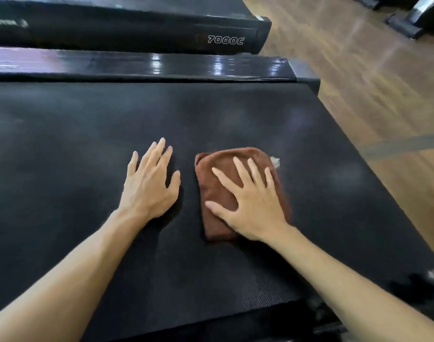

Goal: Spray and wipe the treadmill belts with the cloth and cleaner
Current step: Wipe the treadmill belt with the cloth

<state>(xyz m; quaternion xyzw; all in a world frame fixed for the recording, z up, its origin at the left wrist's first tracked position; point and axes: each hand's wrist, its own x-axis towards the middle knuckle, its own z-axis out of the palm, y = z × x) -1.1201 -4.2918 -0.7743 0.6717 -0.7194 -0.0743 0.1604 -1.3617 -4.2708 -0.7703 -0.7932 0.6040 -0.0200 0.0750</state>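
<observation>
Right hand (250,201) spread flat, pressing the folded brown cloth (223,193) mid-belt to scrub the treadmill belt (75,132), left hand (149,183) splayed bare just beside, likely bracing.

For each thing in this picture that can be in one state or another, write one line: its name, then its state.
Brown cloth: folded, flat on the belt, pressed under the right hand.
Right hand: open, fingers spread on the cloth.
Left hand: open, palm down on the bare belt, beside the cloth, not touching it.
Treadmill belt: black, with faint pale patches.
Side rail: glossy, reflecting lights.
</observation>
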